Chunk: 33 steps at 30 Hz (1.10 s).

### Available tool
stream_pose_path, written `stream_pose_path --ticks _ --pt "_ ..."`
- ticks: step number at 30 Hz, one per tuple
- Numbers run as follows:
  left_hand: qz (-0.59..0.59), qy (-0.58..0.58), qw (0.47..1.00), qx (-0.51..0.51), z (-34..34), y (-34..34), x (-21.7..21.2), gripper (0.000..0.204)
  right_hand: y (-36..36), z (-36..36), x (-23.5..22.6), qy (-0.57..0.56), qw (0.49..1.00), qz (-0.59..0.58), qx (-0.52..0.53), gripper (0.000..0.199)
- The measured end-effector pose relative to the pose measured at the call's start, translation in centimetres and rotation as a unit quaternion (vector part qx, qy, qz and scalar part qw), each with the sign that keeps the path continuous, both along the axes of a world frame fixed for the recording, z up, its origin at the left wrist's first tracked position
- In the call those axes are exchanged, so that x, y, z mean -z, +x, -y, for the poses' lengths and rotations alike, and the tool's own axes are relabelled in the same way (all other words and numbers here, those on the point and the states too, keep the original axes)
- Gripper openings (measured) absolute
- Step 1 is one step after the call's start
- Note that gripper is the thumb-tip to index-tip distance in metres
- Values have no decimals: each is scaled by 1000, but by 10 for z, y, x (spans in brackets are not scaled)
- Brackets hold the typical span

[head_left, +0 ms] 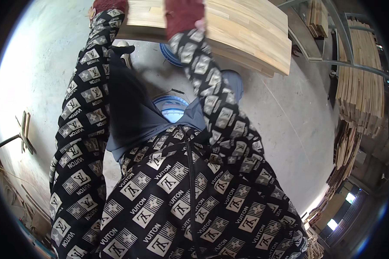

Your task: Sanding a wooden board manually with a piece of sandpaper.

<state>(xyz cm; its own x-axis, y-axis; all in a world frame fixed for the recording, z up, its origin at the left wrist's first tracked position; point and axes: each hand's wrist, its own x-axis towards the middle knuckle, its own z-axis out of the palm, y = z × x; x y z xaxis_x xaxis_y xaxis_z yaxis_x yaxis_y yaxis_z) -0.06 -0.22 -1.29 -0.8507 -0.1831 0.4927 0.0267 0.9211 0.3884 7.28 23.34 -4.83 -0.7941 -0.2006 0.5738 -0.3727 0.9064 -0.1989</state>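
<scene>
My Two Hands Were Out at the Wood Panel (250, 30)

My right hand (185, 19), blurred and in a dark red covering, was at the panel's near edge, with much of the pale wood spreading to its right. My left hand (109, 5), covered likewise, was beside the panel's left end, cut off by the view. I could not tell whether either was open, closed or gripping. Below my right hand was a blue bucket (167, 55); well to its right stood stacked boards (361, 82).
</scene>
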Motion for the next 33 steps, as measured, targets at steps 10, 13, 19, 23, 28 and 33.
stream_pose_path --ticks 10,13,19,23,28,33 --pt "-30 18 999 7 1 -9 15 24 83 -226 -4 -127 971 76 190 41" --pt "8 18 1000 -18 -2 -11 13 26 88 -253 -17 -93 973 -16 210 41" --pt "-30 11 999 -12 1 -7 12 30 53 -112 37 -738 673 21 -48 74" --pt "16 22 1000 0 3 -5 9 33 52 -42 32 -332 939 38 -81 66" --pt "-3 11 1000 14 2 -4 8 32 71 -91 0 -108 989 88 46 44" --pt "20 29 999 9 1 -5 9 32 90 -249 -5 -86 983 5 161 44"
